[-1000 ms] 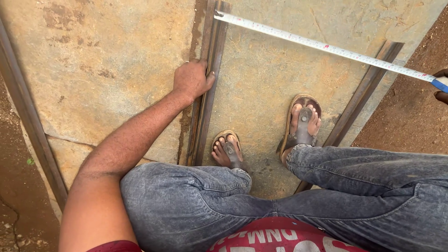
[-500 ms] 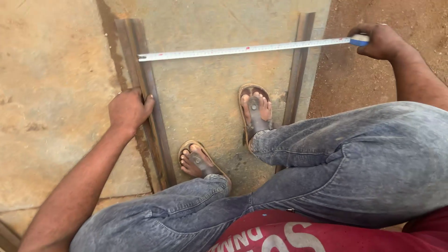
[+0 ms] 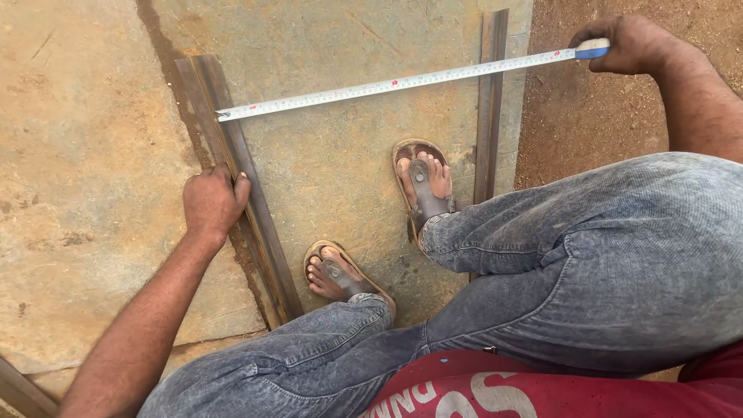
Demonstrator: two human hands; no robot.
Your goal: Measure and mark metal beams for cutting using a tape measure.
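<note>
The white steel measuring tape (image 3: 402, 81) already spans both rusty angle-iron bars; its hook sits on the left bar (image 3: 236, 186), which the left hand (image 3: 210, 203) has clenched in its grip. The right hand (image 3: 623, 45) grasps the tape's case past the right bar (image 3: 490, 101). Reading apparently remains. No labels or packages visible.

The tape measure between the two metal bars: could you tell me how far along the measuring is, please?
Done: the tape measure is pulled out, its hook end at the left metal bar, its blade crossing the right metal bar. In hand: the right hand holds the tape's case past that bar, while the left hand grips the left bar on the stone slab. Left: no marking is visible on either bar.
</note>
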